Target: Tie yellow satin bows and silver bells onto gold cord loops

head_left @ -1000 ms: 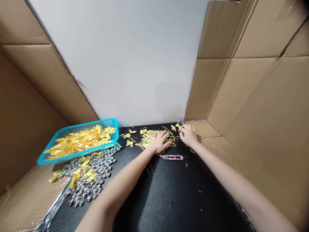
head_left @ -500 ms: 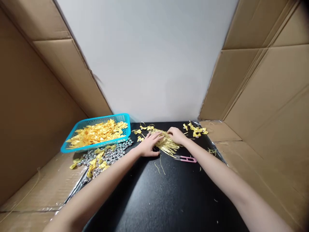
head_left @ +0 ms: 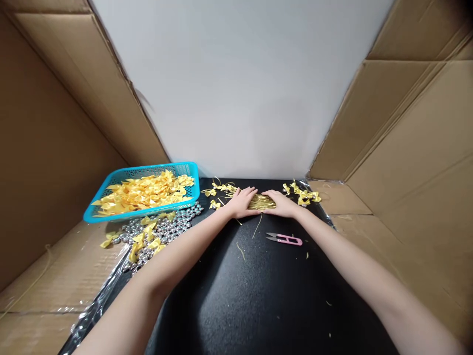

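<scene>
A bundle of thin gold cords (head_left: 261, 202) lies near the back of the black table, its strands running left to right. My left hand (head_left: 242, 202) grips the left part of it, thumb along the near side and fingers over the far side. Cupped round the right end is my right hand (head_left: 281, 203), thumb in front and fingers behind. A few strand ends stick out past my left hand. Pink thread snips (head_left: 284, 239) rest on the table in front of my right hand, touched by neither hand.
At the left stands a blue basket (head_left: 88, 215) of yellow ribbon bows (head_left: 144, 195). Silver beads (head_left: 177, 224) and loose bows lie before it. More bows with gold loops (head_left: 305, 195) sit at the back right. Cardboard walls (head_left: 410, 123) flank the table.
My hands have gathered the fanned-out gold cords into a narrower, straighter bundle. My right hand has come down round its right end. The view has shifted slightly.
</scene>
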The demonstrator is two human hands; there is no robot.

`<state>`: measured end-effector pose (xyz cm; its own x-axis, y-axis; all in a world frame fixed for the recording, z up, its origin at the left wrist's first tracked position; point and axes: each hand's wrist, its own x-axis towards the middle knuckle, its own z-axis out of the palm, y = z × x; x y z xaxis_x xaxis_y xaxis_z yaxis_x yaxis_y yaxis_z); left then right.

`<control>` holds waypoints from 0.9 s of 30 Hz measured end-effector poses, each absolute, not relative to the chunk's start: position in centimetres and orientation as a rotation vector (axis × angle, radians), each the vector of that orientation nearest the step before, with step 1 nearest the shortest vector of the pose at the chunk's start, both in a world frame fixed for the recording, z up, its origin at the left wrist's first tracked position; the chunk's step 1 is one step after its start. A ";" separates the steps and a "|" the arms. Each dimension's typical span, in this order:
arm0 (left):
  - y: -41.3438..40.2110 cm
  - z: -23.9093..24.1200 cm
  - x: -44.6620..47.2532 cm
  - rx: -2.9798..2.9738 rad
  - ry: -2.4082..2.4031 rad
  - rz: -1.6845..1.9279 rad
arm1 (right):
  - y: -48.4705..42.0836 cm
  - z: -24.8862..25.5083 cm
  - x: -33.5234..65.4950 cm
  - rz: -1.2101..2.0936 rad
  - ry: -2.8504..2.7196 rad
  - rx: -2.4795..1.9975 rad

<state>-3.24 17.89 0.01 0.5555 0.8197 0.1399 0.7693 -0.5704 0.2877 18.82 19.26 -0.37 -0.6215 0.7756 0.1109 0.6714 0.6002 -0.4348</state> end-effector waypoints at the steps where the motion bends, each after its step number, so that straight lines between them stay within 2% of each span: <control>1: 17.7 0.6 -3.9 2.600 1.337 0.419 | 19.0 -0.2 19.1 0.483 -2.535 -1.174; 6: 14.2 2.6 -9.0 2.622 1.380 0.601 | 15.8 1.5 19.4 0.327 -2.606 -0.994; 11: 11.6 1.1 -10.2 2.739 1.338 0.369 | 13.6 2.1 17.1 0.300 -2.839 -0.777; 16: 13.8 0.0 -7.7 2.751 1.349 0.263 | 11.4 1.8 15.2 0.242 -2.943 -0.795; 27: 16.4 -1.4 -6.0 2.707 1.329 0.287 | -3.4 -0.9 15.6 0.256 -2.999 -0.677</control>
